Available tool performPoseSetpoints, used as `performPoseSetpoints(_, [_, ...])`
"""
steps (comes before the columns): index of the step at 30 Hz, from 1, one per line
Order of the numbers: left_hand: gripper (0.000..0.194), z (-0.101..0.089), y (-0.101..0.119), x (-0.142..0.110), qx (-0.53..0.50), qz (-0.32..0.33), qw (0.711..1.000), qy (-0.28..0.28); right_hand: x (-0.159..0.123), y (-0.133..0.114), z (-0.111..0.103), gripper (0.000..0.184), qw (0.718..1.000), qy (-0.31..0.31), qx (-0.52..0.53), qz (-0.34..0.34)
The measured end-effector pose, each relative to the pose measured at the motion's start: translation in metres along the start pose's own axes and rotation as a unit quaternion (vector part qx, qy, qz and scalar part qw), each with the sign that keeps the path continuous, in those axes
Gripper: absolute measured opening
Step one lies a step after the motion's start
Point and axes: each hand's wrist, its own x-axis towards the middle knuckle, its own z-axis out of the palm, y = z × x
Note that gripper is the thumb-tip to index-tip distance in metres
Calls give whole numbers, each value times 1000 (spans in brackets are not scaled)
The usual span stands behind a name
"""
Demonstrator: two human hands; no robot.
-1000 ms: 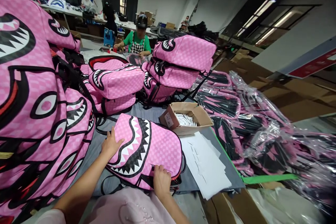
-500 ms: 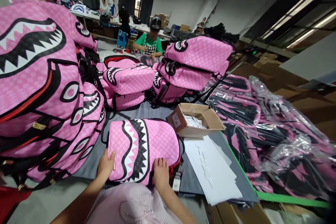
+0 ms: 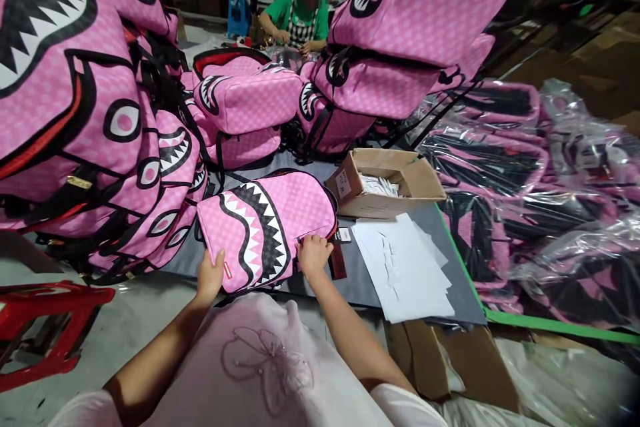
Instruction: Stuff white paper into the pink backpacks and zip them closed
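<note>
- The left hand [image 3: 211,275] is placed at the near left corner of a pink checked backpack [image 3: 300,203]; its thumb is laid on the front beside a small red label [image 3: 228,269]. The other fingers are hidden, so whether the corner is pinched cannot be told.
- The right hand [image 3: 314,257] is set on the near long edge, farther right, with its fingers bent and fairly close together; its hold beneath the edge cannot be seen.
- The backpack is laid flat on a grey-topped table [image 3: 357,290], its printed toothed mouth facing up.
- A white tag [image 3: 344,235] and a dark red card [image 3: 338,263] are seen just beside its right end.
- Beyond that end, an open cardboard box [image 3: 395,205] is partly filled with white slips [image 3: 379,185]; white sheets [image 3: 405,270] are spread in front of it.
- Similar backpacks are piled at the left [image 3: 107,90], behind [image 3: 260,100] and at the far right [image 3: 400,27].
- Plastic-wrapped bags [image 3: 493,160] are heaped past the table's right edge.
- A red stool [image 3: 55,337] is shown on the floor at the lower left.
- Across the table, a person in green [image 3: 300,17] is partly visible.
</note>
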Motion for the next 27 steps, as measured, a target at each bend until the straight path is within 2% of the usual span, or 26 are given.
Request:
performPoseSetpoints(4, [43,0,-2,1,-3,0,1000,-3,10,-13,0,29,1000,-10,4,2])
performPoseSetpoints(8, [43,-1,0,1,-3,0,1000,-7,11,-12,2,27,1000,-10,-4,-6])
performPoseSetpoints(11, [43,-3,3,1,4,-3,1000,-11,7,-9,0,29,999,-8,-13,-38])
performPoseSetpoints(14, [43,-6,3,2,12,-6,1000,-16,7,5,-9,30,996,-8,-18,-91])
performPoseSetpoints(16, [42,-7,1,3,16,-5,1000,-19,13,27,-21,33,994,-2,-22,-109])
performPoseSetpoints(18, [42,-7,0,4,18,-7,1000,-22,23,53,-34,35,995,20,-32,-88])
performPoseSetpoints(21, [43,-5,0,5,16,-3,1000,-26,38,82,-51,32,996,79,-29,-4])
performPoseSetpoints(24, [44,-2,0,3,11,12,999,-28,42,82,-53,31,993,108,4,39])
performPoseSetpoints(25, [44,-1,1,3,11,18,999,-29,38,77,-50,31,994,103,12,32])
performPoseSetpoints(27, [46,-1,1,2,12,31,999,-35,24,68,-41,31,995,83,48,-40])
